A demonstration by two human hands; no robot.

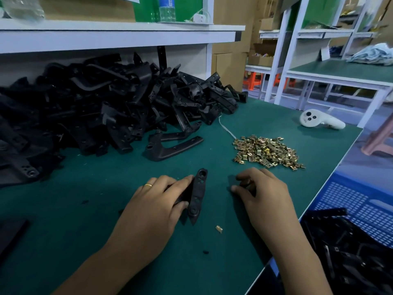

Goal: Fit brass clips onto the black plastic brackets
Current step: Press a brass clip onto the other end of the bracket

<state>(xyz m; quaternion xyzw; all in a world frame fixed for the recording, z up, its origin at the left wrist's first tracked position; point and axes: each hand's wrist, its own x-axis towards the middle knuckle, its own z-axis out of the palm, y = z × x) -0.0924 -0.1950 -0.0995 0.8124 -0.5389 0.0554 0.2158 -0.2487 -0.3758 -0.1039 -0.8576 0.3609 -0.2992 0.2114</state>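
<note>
Green matting (89, 209) covers the whole bench I'm looking down on, with a white shelf (106, 37) running over the back of it and more white-framed benches off to the right.

Far left and across the back there's a big heap of black plastic brackets (95, 107) piled under the shelf, all tangled together. One loose bracket (170, 147) lies flat just in front of the heap, clear of the rest.

Down near me, my left hand (155, 207) is wrapped round a black bracket (196, 196), thumb and fingers curled over its left edge, so the part stands up on edge with its long side running away from me. There's a ring (148, 185) on that hand. A single brass clip (219, 228) sits on the mat just below and to the right of that bracket, not touching it.

My right hand (263, 194) is next to it, a small gap apart, fingers curled down onto the mat. Something dark is tucked under the fingertips, but honestly I can't tell what it is, or whether the hand is actually pinching it.

Behind the right hand is the pile of brass clips (268, 151), spread loose on the mat. Further back right lies a white handheld controller (319, 120). At the bench's right edge, below, a blue crate (350, 201) holds more black parts.
</note>
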